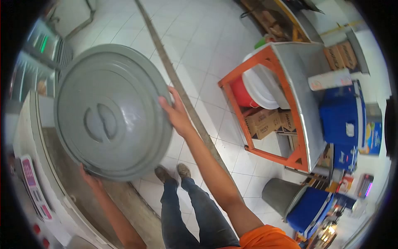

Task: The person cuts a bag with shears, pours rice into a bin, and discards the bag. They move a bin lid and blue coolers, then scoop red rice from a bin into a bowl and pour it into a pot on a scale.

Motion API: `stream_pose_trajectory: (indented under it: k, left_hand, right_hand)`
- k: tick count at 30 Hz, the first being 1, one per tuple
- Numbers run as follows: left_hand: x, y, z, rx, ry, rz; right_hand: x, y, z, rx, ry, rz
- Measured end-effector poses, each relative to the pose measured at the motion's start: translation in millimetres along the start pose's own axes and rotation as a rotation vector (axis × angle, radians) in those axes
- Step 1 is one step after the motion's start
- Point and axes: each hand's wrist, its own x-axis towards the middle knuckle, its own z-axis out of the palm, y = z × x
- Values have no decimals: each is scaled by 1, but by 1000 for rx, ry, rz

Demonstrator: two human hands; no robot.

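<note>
Grey lid (110,112) is held up by its rim, clasped between the left grip (89,174) below and the right grip (176,114) beside. Held only by fingertips, it could be dropped onto the floor (207,45).

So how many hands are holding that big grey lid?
2. The left hand grips the grey lid at its lower edge; the right hand holds its rim on the opposite side. Both are the person's own; no other hand shows.

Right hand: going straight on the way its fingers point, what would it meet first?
The grey lid, whose rim the right hand touches; beyond it apparently only tiled floor, depth unclear.
</note>
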Motion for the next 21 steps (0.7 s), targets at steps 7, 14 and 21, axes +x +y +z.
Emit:
stream_pose_trajectory:
  k: [7, 14, 21]
  left_hand:
    - [-152, 50, 196, 95, -482, -127]
    - [-341, -8, 367, 62, -1320, -271]
    - [-451, -70, 450, 145, -1365, -452]
  right_hand:
    - [-211, -50, -176, 278, 742, 18]
    - [-411, -79, -310, 446, 1148, -221]
    - [-385, -79, -416, 539, 1240, -428]
